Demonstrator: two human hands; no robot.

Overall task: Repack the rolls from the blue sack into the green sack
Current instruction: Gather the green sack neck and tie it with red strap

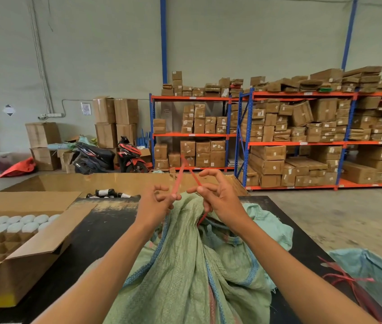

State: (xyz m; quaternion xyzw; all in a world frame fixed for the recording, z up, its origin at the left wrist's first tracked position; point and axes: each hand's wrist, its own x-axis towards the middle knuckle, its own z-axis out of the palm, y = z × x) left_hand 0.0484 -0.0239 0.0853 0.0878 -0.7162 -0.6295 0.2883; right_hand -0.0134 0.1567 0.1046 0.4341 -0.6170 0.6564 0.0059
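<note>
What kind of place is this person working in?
Most likely a warehouse or stockroom. Tall steel shelving racks are crammed with cardboard boxes, more cartons stand stacked against the wall, and two scooters are parked on the bare concrete floor.

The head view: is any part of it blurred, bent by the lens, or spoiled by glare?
Head view: wide-angle bending shows in the leaning blue posts; the far end of the red string is smeared, while the left hand and right hand pinching it stay fairly sharp; soft sheen on the brown tabletop, no harsh glare.
</note>
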